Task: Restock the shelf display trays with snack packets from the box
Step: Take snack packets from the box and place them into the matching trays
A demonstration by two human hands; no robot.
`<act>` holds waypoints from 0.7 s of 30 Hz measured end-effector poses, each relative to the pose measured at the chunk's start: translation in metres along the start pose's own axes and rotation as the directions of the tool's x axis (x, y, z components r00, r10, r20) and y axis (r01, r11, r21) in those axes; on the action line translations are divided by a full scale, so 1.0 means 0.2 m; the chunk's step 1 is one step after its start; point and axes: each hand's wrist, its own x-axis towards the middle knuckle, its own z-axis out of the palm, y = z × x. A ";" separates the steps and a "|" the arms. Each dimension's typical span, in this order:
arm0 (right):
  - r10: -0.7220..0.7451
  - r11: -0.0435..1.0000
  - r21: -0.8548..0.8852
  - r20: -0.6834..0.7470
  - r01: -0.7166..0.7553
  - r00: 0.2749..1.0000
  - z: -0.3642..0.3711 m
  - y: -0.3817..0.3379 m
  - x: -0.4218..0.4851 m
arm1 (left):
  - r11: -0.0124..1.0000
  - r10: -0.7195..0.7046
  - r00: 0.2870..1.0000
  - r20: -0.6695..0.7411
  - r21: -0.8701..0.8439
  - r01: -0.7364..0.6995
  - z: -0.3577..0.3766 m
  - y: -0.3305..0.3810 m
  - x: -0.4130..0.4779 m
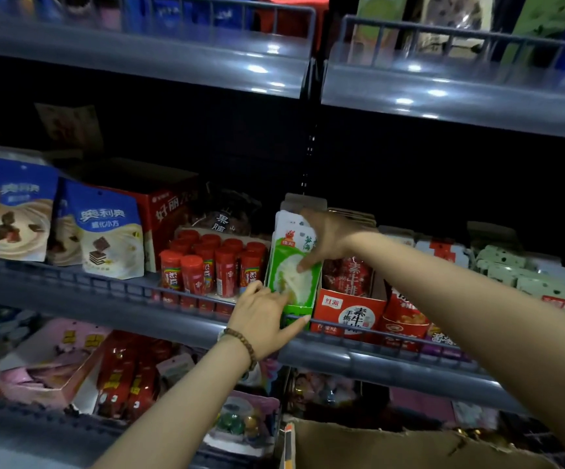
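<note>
Now | right hand (328,238): grip clamped on green packets (286,262) | left hand (264,316): grip apart, flat

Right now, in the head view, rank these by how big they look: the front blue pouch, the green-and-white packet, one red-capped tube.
1. The blue pouch, widest overall.
2. The green-and-white packet, about as tall but narrower; partly covered, so a close call.
3. The red-capped tube, clearly smallest.

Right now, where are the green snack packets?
Head view, centre of the middle shelf: the green snack packets stand between the red bottles on their left and the red carton on their right, held by the right hand.
</note>
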 end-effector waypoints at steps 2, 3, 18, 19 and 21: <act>-0.008 0.999 -0.037 -0.084 0.005 0.996 0.04 -0.01 -0.01 | 1.000 -0.021 1.000 -0.001 -0.005 0.021 0.00 0.01 0.00; -0.016 0.999 -0.042 -0.149 0.010 0.989 0.06 -0.01 -0.01 | 1.000 -0.027 1.000 0.005 -0.009 0.027 0.00 0.02 0.00; -0.183 0.983 -0.082 -0.270 0.167 0.945 0.08 0.01 -0.02 | 0.998 0.064 0.993 0.101 -0.020 -0.063 0.00 0.04 -0.01; -0.162 0.987 -0.023 -0.271 0.161 0.949 0.09 0.01 -0.02 | 0.998 0.066 0.992 0.104 -0.013 -0.065 0.00 0.04 0.00; -0.130 0.989 0.039 -0.267 0.145 0.955 0.10 0.01 -0.01 | 0.998 0.060 0.991 0.118 0.002 -0.061 0.00 0.04 0.02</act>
